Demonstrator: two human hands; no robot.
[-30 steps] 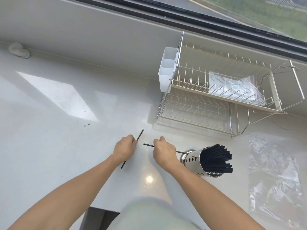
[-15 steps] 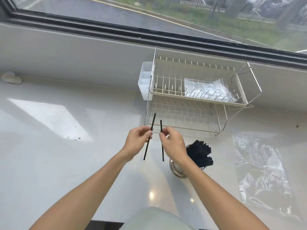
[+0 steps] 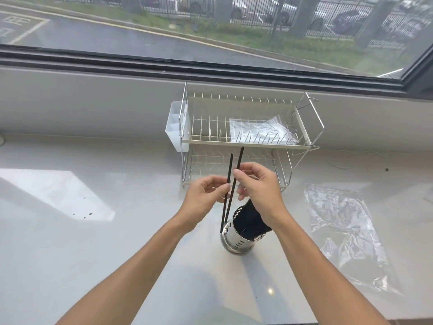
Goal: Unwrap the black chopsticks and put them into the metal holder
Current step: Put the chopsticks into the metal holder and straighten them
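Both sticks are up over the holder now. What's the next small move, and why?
Probably lower both chopsticks into the metal holder. The left hand and right hand each pinch one chopstick nearly upright, tips near its rim, beside the bundle already inside.

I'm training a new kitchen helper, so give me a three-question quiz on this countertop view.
1. True or false: each hand holds one chopstick.
2. Where do the lower chopstick tips point? A) white caddy B) metal holder C) plastic bag
3. What lies on the rack's top shelf?

Key:
1. True: left hand and right hand each pinch a black chopstick.
2. B, the metal holder, already packed with chopsticks.
3. A clear plastic wrapper on the dish rack.
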